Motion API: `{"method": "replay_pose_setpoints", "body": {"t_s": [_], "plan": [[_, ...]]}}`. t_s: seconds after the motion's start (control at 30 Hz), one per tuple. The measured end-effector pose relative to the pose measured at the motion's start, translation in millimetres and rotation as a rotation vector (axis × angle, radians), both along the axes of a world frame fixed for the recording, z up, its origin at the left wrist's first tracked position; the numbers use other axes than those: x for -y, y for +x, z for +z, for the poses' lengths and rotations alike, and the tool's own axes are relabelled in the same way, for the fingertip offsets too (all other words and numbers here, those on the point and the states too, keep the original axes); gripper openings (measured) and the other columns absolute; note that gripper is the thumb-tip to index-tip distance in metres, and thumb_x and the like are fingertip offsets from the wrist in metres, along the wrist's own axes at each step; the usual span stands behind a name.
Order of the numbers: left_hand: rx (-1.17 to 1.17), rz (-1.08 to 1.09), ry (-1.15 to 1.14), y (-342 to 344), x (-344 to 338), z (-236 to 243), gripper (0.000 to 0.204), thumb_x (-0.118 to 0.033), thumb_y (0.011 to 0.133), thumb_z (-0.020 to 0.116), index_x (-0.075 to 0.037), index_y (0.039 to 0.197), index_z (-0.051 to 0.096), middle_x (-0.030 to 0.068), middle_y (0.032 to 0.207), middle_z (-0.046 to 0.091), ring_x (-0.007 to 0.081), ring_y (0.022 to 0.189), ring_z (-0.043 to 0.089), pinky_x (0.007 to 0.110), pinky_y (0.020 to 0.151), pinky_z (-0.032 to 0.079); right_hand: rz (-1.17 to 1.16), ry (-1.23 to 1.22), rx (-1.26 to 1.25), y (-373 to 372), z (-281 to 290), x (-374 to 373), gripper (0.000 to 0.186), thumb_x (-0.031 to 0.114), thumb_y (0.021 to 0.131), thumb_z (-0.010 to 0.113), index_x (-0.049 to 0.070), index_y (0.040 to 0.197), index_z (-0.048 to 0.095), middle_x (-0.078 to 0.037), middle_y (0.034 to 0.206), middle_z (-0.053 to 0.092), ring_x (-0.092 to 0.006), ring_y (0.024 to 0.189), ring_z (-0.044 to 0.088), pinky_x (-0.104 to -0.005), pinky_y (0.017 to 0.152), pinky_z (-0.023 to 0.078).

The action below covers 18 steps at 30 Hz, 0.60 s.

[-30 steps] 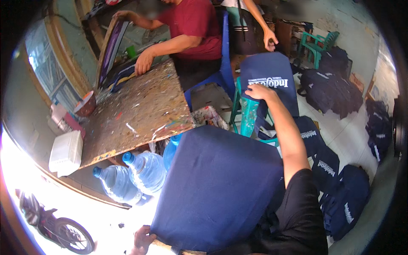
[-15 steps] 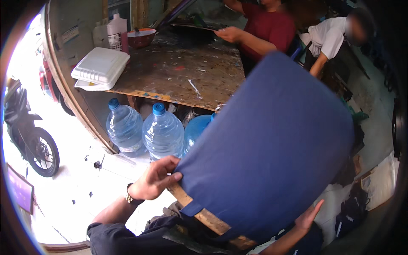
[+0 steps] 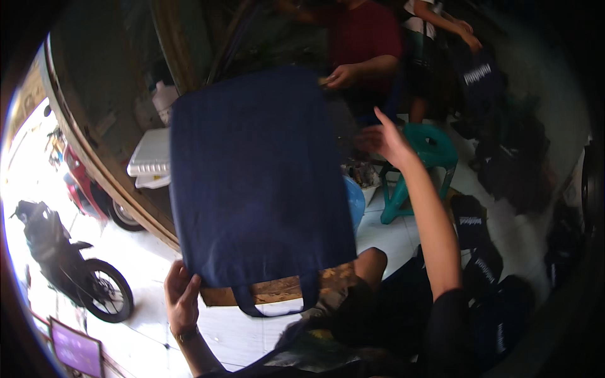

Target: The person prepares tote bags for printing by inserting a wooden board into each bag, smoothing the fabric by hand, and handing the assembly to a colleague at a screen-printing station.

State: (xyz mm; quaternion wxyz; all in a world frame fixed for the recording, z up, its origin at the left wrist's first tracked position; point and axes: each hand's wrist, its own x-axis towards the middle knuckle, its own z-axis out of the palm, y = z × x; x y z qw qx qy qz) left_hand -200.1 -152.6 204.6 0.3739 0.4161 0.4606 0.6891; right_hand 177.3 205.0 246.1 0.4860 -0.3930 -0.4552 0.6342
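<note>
Two bare hands flank a navy tote bag, held flat with its plain face toward the viewer, in the middle of the scene. The left hand (image 3: 181, 293) has its grip closed on the near left corner of the tote bag (image 3: 258, 183), thumb uppermost; a wristwatch (image 3: 184, 336) circles the wrist. A wooden board (image 3: 271, 291) shows past the bag's near edge, and the looped handle (image 3: 274, 313) crosses it, hanging toward the wearer. The right hand (image 3: 387, 145) is raised just beside the bag's far right side; its grip is released, holding nothing, with the thumb pointing up and the fingertips blurred.

Right of this hand stands a green plastic stool (image 3: 428, 148); a blue water jug (image 3: 354, 201) is partly hidden behind the bag. At far left, a white foam box (image 3: 150, 154) sits near a pinkish bottle (image 3: 165, 101). Beyond the doorway, further left, stands a black motorcycle (image 3: 75, 264). Across the bag, a co-worker in a dark red shirt (image 3: 365, 38) extends a hand. At far right, a second person reaches toward a dark bag with white lettering (image 3: 482, 75).
</note>
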Motion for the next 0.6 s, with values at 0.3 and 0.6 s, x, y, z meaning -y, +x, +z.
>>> {"method": "replay_pose_setpoints", "body": {"t_s": [0.3, 0.6], "plan": [[-0.078, 0.043, -0.088, -46.1, 33.5, -8.8, 0.035, 0.010, 0.083, 0.058, 0.006, 0.116, 0.051, 0.0117, 0.103, 0.064, 0.0165, 0.098, 0.061, 0.027, 0.091, 0.043, 0.164, -0.120, -0.149, -82.8, -14.6, -77.5, 0.076, 0.046, 0.088, 0.061, -0.020, 0.118, 0.039, -0.033, 0.106, 0.058, -0.0392, 0.101, 0.063, -0.0411, 0.092, 0.053], [0.050, 0.036, -0.106, -43.6, 15.3, -13.5, 0.029, 0.005, 0.084, 0.060, 0.006, 0.112, 0.054, 0.0114, 0.100, 0.065, 0.0159, 0.095, 0.061, 0.027, 0.089, 0.045, 0.271, -0.068, -0.078, -102.8, -19.4, -79.6, 0.064, 0.053, 0.088, 0.058, -0.009, 0.103, 0.058, -0.018, 0.094, 0.065, -0.0236, 0.084, 0.063, -0.0325, 0.080, 0.052]]}}
